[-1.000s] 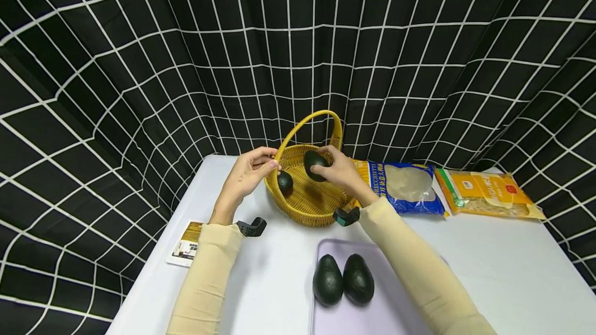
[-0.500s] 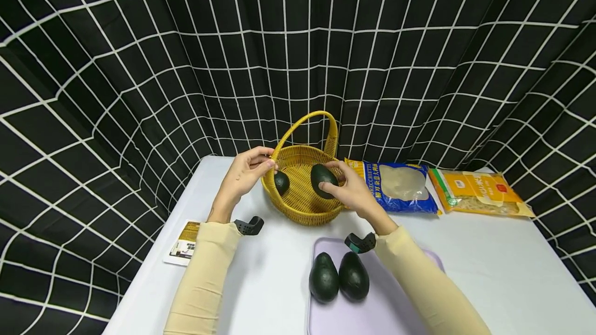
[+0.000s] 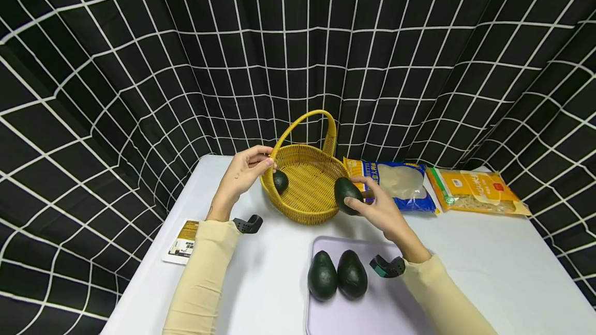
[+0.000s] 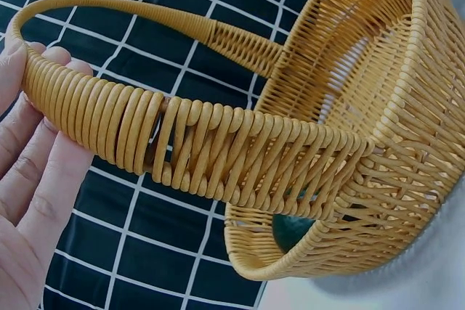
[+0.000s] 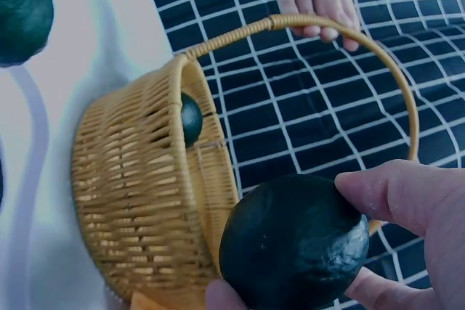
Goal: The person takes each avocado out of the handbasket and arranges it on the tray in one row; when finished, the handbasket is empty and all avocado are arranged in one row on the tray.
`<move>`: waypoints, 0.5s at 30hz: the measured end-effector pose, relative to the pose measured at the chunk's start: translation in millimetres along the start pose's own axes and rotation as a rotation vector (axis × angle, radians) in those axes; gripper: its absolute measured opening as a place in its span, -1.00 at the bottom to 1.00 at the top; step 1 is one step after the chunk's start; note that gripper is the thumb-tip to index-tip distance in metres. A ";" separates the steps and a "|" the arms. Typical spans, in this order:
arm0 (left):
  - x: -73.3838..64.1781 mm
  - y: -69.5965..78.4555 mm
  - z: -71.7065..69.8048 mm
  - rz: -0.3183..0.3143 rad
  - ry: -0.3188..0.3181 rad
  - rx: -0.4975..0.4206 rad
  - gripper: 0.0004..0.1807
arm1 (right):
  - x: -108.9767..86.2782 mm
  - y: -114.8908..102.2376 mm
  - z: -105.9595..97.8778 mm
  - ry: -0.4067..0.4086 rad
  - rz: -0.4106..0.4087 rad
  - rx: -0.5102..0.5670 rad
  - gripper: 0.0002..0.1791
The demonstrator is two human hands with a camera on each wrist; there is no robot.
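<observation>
A yellow wicker basket [image 3: 307,215] with a tall arched handle stands on the white table. My left hand [image 3: 244,173] pinches the left side of that handle between thumb and fingers, as the left wrist view also shows. Inside the basket, at its left wall, lies one dark green avocado [image 3: 280,182]. My right hand [image 3: 379,208] grips another avocado [image 3: 346,195] at the basket's right front rim; in the right wrist view this avocado [image 5: 294,241] sits between thumb and fingers beside the rim. Two more avocados, a left one [image 3: 322,276] and a right one [image 3: 352,274], lie on the lilac tray [image 3: 372,319].
Right of the basket lies a blue pasta bag [image 3: 402,182], partly behind my right hand. Farther right is an orange food packet [image 3: 479,191]. A small printed card [image 3: 182,242] lies beside my left forearm. A black gridded curtain [image 3: 307,40] surrounds the table.
My right hand has carried its avocado from above the basket's inside to the right and toward me, to the rim. My left hand keeps its hold on the handle.
</observation>
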State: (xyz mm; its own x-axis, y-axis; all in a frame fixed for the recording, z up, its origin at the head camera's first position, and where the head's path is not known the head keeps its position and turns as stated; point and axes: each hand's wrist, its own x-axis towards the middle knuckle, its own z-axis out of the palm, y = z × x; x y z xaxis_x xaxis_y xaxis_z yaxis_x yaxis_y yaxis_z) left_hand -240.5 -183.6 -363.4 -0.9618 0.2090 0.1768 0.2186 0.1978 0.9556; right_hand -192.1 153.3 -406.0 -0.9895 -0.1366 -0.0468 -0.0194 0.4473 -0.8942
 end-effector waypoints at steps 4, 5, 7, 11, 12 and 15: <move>0.7 0.8 0.4 -0.003 -0.001 0.003 -0.67 | -12.0 3.1 -5.3 0.011 0.019 0.049 -0.32; 0.6 1.1 0.5 -0.005 0.000 0.002 -0.68 | -14.6 3.9 -6.3 0.011 0.020 0.061 -0.32; 0.6 1.3 0.7 -0.008 0.002 0.003 -0.68 | -19.6 5.6 -7.0 0.014 0.022 0.075 -0.31; 0.6 1.9 1.1 -0.012 0.002 0.005 -0.67 | -27.9 9.9 -6.4 0.013 0.028 0.097 -0.31; 0.8 1.8 1.1 -0.013 0.003 0.006 -0.67 | -30.0 10.9 -5.7 0.016 0.032 0.102 -0.31; 1.1 1.7 0.9 -0.016 0.007 0.008 -0.67 | -36.8 13.9 -3.6 0.024 0.048 0.118 -0.33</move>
State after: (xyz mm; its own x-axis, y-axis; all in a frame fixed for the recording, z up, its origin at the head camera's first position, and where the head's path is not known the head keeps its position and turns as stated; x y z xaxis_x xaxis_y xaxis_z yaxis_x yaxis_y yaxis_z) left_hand -241.1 -182.2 -361.9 -0.9662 0.1991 0.1636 0.2049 0.2088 0.9562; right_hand -156.5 167.7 -415.1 -0.9921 -0.0955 -0.0815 0.0436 0.3460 -0.9372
